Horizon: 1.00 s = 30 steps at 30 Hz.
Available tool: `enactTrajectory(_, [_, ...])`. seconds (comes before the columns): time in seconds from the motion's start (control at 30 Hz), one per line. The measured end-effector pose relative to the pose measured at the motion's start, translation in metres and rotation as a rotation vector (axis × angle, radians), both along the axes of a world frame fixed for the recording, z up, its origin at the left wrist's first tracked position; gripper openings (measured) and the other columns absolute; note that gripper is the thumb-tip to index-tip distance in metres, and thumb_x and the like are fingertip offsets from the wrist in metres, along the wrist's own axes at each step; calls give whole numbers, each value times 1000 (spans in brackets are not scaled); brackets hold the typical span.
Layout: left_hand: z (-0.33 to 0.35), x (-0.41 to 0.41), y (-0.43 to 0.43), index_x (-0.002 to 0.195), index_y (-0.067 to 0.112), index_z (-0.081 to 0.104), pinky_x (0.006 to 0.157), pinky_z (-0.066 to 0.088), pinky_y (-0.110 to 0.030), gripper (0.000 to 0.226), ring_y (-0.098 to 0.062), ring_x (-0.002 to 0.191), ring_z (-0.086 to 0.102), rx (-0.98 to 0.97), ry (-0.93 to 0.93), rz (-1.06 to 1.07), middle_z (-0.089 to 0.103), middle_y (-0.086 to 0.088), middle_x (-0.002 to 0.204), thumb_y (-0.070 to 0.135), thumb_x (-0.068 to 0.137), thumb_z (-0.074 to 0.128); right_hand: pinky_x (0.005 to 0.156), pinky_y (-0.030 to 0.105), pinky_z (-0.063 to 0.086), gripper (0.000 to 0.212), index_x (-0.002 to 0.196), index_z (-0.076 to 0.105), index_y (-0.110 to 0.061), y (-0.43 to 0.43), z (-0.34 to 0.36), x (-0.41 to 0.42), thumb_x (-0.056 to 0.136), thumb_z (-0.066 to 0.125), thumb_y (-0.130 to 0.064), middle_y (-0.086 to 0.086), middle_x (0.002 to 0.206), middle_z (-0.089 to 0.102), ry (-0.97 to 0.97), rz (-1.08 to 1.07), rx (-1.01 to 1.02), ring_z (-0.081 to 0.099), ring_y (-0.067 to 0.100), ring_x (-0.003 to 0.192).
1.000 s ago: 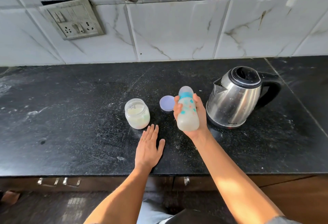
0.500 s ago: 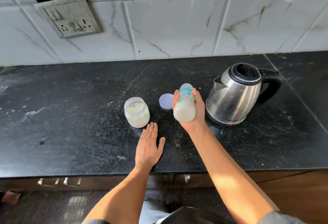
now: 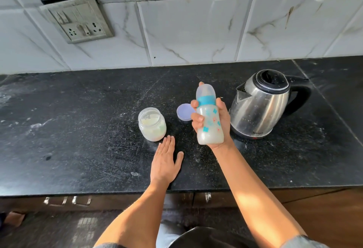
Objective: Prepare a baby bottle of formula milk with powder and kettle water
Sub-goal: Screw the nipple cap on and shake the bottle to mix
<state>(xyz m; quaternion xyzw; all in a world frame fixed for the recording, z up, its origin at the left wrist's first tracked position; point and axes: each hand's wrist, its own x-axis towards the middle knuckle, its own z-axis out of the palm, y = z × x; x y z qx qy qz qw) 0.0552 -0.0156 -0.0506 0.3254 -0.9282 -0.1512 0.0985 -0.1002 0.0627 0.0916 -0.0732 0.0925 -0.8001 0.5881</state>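
right fingers curled round the bottle, thumb on the opposite side. the right hand grips it at mid-body, palm behind it. we see the bottle held off the counter, near upright, its top leaning a little away from us. a clear cap is on, over a teal collar. whitish liquid sits in the lower part and the wall above it is cloudy. star prints show on the side.

left fingers straight and close together, thumb spread out to the side. the left hand lies flat, palm down on the counter near the front edge, holding nothing. there is a ring on one finger. the fingertips lie just beside the base of the jar; we cannot tell if they touch it.

the jar stands open, with pale powder inside. its lilac lid lies flat on the counter between jar and bottle, its right edge hidden behind the right fingers.

the steel kettle stands right of the bottle, near the hand but apart from it, with a black lid, spout toward the bottle and handle away to the right.

the counter is black stone, dusted white in patches. behind it is a marbled tile wall with a socket plate at upper left. metal drawer handles show under the front edge.
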Motion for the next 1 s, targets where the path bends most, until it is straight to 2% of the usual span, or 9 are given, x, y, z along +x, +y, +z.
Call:
enactTrajectory(0.17, [1, 0, 0, 152, 14, 14, 112, -14, -15, 65, 1, 140, -7, 1, 4, -1, 11, 2, 159, 49, 99, 29, 58, 31, 58, 49, 116, 49, -7, -6, -7, -4, 77, 68, -30, 11, 96, 59, -208, -110, 110, 66, 24, 64])
enactTrajectory(0.23, [1, 0, 0, 152, 14, 14, 111, -14, -15, 65, 1, 140, -7, 1, 9, 4, 11, 2, 159, 49, 99, 30, 57, 30, 57, 47, 110, 53, -3, -1, -7, 1, 74, 75, -25, 12, 96, 58, -96, 23, 55, 63, 25, 62])
enactTrajectory(0.3, [0, 0, 1, 152, 13, 15, 111, -14, -15, 65, 1, 139, -7, 2, 12, 5, 12, 1, 159, 48, 99, 31, 56, 30, 56, 47, 106, 59, -2, 1, -3, 5, 70, 79, -25, 13, 94, 59, 56, 20, 73, 61, 23, 61])
enactTrajectory(0.4, [0, 0, 1, 152, 13, 14, 112, -12, -16, 66, 1, 140, -6, 7, 15, 4, 12, 1, 159, 49, 99, 30, 60, 30, 58, 66, 111, 53, -5, -3, -2, 4, 57, 88, -21, 14, 94, 60, -49, -77, 110, 64, 25, 64])
enactTrajectory(0.47, [1, 0, 1, 152, 13, 15, 113, -11, -17, 66, 1, 140, -5, 9, 15, 4, 13, 1, 159, 49, 99, 30, 61, 33, 58, 61, 112, 50, -3, -3, -2, 2, 64, 84, -19, 15, 95, 58, -99, -33, 12, 64, 27, 65])
enactTrajectory(0.6, [0, 0, 1, 152, 14, 16, 113, -11, -16, 65, 1, 140, -5, 8, 22, 10, 15, 1, 159, 48, 99, 31, 56, 34, 54, 50, 123, 48, -6, 4, 7, 2, 81, 70, -22, 18, 97, 55, 23, 27, -126, 59, 27, 64])
enactTrajectory(0.77, [1, 1, 1, 153, 16, 15, 111, -13, -14, 66, 3, 139, -7, 9, 25, 17, 12, 3, 159, 51, 99, 29, 56, 33, 57, 44, 109, 53, -4, 0, 3, -5, 76, 68, -30, 13, 95, 60, -261, -131, 34, 66, 25, 64])
enactTrajectory(0.93, [1, 1, 1, 153, 16, 16, 112, -11, -16, 65, 2, 139, -6, 16, 28, 20, 13, 3, 159, 50, 99, 31, 56, 33, 55, 46, 110, 49, -2, 4, 8, 3, 78, 74, -23, 16, 98, 56, -63, -36, -27, 60, 26, 63])
enactTrajectory(1.0, [2, 1, 1, 153, 16, 15, 112, -13, -15, 66, 3, 139, -6, 13, 23, 16, 12, 4, 159, 50, 99, 30, 58, 34, 57, 48, 112, 49, -4, 1, 7, 1, 78, 72, -28, 14, 99, 58, -147, -69, -5, 63, 26, 65])
